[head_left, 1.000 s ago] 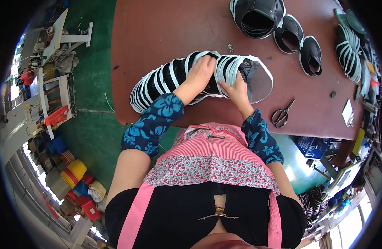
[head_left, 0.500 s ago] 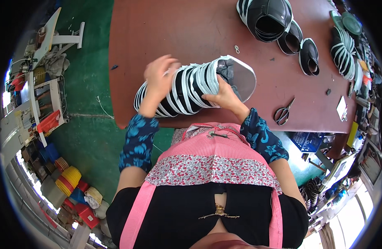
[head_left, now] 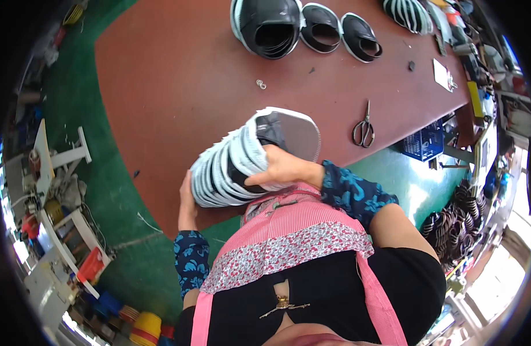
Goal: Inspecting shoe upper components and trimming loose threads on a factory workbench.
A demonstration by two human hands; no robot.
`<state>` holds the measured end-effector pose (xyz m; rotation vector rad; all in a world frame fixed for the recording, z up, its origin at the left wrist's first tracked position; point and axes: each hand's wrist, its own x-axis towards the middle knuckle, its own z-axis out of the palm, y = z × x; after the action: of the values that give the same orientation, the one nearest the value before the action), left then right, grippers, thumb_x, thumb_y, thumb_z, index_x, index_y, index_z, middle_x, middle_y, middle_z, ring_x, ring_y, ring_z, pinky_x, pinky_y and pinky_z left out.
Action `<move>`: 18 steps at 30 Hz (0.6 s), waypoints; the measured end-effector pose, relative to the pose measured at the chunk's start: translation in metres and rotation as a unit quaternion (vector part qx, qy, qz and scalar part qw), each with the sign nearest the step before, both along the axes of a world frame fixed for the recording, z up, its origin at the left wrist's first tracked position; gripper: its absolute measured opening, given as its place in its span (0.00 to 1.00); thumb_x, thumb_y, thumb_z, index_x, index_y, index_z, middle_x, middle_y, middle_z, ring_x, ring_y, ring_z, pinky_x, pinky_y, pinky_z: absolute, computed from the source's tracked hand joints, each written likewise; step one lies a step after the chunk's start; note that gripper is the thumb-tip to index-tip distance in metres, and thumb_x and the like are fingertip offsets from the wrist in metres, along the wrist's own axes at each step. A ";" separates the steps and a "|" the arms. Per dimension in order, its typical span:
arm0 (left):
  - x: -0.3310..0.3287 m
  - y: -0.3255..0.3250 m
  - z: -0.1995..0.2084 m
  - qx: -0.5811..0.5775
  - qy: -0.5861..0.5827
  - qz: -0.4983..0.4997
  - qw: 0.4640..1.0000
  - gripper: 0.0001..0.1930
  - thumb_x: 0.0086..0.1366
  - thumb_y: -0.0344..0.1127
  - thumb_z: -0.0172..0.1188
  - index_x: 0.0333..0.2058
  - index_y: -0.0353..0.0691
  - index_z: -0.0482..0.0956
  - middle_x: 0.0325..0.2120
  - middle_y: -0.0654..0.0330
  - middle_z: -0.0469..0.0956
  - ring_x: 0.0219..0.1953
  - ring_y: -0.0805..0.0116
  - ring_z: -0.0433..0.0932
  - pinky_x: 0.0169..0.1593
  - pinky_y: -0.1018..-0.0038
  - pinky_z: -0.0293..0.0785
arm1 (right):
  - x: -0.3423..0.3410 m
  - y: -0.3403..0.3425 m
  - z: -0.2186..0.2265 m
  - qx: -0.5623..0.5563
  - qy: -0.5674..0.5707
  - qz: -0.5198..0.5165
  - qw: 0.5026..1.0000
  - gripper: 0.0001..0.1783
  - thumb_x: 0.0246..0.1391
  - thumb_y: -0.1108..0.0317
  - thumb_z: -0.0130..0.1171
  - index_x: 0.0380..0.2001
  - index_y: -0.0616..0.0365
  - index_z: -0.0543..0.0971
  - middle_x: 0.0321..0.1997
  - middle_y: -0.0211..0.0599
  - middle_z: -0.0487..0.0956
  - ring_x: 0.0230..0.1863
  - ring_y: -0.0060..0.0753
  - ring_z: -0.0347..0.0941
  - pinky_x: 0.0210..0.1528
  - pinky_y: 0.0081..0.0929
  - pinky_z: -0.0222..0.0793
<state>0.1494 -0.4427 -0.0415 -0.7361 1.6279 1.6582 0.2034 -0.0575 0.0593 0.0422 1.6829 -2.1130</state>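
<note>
A nested stack of black shoe uppers with whitish edges (head_left: 228, 167) lies on its side at the table's near edge, against my apron. My right hand (head_left: 285, 169) is closed on its right end, thumb across the pale edges and the other fingers partly hidden. At the stack's left end, my left hand (head_left: 187, 203) presses against the outermost upper, its fingers partly hidden behind it. A grey-brown rounded piece with a pale rim (head_left: 301, 134) sticks out at the right end, beside dark lining (head_left: 270, 130).
Scissors (head_left: 363, 132) lie right of the stack on the reddish-brown table (head_left: 156, 104). A small pale ring-like item (head_left: 261, 84) lies beyond it. More black uppers (head_left: 322, 29) stand along the far side. A blue basket (head_left: 424, 141) sits below the table's right edge.
My left hand has moved from above the stack down to its left end. The uppers are pressed closer together. The view has turned and shifted; my right hand keeps its hold.
</note>
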 end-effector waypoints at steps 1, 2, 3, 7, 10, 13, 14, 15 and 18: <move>0.001 0.028 0.000 0.009 -0.034 -0.014 0.999 0.33 0.84 0.61 0.50 0.69 0.37 0.79 0.62 0.56 0.84 0.63 0.62 0.83 0.68 0.62 0.76 | 0.007 0.024 0.006 0.013 0.004 -0.016 1.000 0.33 0.51 0.67 0.83 0.59 0.67 0.83 0.58 0.39 0.88 0.58 0.31 0.82 0.68 0.31 0.73; 0.005 0.059 -0.005 0.034 -0.008 -0.043 0.998 0.35 0.84 0.62 0.50 0.70 0.37 0.77 0.63 0.56 0.83 0.64 0.63 0.82 0.69 0.62 0.75 | 0.013 0.052 0.015 0.025 0.010 -0.028 0.999 0.34 0.51 0.67 0.83 0.59 0.67 0.83 0.58 0.38 0.88 0.58 0.31 0.81 0.68 0.31 0.73; 0.008 0.094 -0.009 0.055 0.015 -0.068 0.996 0.35 0.84 0.62 0.50 0.71 0.37 0.76 0.64 0.55 0.82 0.65 0.63 0.81 0.70 0.62 0.74 | 0.022 0.084 0.026 0.048 -0.016 -0.039 0.998 0.34 0.51 0.67 0.83 0.60 0.66 0.83 0.57 0.37 0.88 0.58 0.30 0.81 0.68 0.31 0.73; 0.021 0.237 0.001 0.027 0.098 -0.211 0.972 0.32 0.85 0.55 0.51 0.72 0.31 0.73 0.68 0.52 0.77 0.69 0.62 0.75 0.73 0.65 0.68 | 0.066 0.224 0.049 0.146 -0.026 -0.088 0.985 0.36 0.49 0.70 0.83 0.63 0.64 0.82 0.58 0.34 0.87 0.59 0.28 0.80 0.68 0.31 0.73; 0.030 0.315 -0.004 0.022 0.133 -0.308 0.942 0.33 0.84 0.53 0.53 0.74 0.31 0.70 0.68 0.47 0.78 0.70 0.57 0.75 0.74 0.64 0.65 | 0.094 0.304 0.018 0.064 -0.136 -0.156 0.976 0.37 0.51 0.72 0.81 0.64 0.65 0.81 0.60 0.35 0.86 0.61 0.33 0.81 0.70 0.33 0.72; 0.030 0.331 -0.042 -0.152 0.151 -0.444 0.870 0.40 0.77 0.65 0.59 0.73 0.39 0.72 0.68 0.34 0.76 0.72 0.37 0.74 0.73 0.55 0.69 | 0.103 0.363 -0.050 0.077 -0.155 -0.104 0.979 0.38 0.51 0.70 0.81 0.66 0.65 0.80 0.63 0.37 0.85 0.64 0.33 0.79 0.73 0.33 0.70; 0.008 0.342 -0.036 -0.169 0.117 -0.512 0.834 0.40 0.77 0.65 0.59 0.72 0.37 0.74 0.67 0.32 0.76 0.70 0.36 0.75 0.72 0.54 0.71 | 0.103 0.377 -0.060 0.052 -0.170 -0.108 0.978 0.39 0.51 0.69 0.81 0.66 0.65 0.80 0.63 0.38 0.85 0.65 0.33 0.78 0.73 0.34 0.69; -0.013 0.347 -0.022 -0.188 0.077 -0.579 0.790 0.39 0.77 0.65 0.59 0.71 0.36 0.75 0.66 0.31 0.76 0.69 0.35 0.76 0.71 0.52 0.72 | 0.099 0.385 -0.059 0.038 -0.165 -0.092 0.981 0.38 0.52 0.68 0.82 0.66 0.65 0.80 0.63 0.38 0.85 0.64 0.33 0.78 0.74 0.34 0.69; -0.047 0.390 -0.001 -0.342 0.251 -0.602 0.677 0.35 0.74 0.58 0.65 0.65 0.31 0.79 0.61 0.37 0.81 0.63 0.38 0.80 0.66 0.51 0.77 | 0.086 0.413 -0.064 0.042 -0.100 -0.039 0.993 0.38 0.54 0.64 0.82 0.66 0.66 0.80 0.63 0.42 0.86 0.65 0.34 0.79 0.72 0.33 0.70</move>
<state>0.1019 -0.0529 -0.0428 0.5875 2.3152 0.2098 0.2892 0.3559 -0.0046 0.3386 1.6734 -2.0165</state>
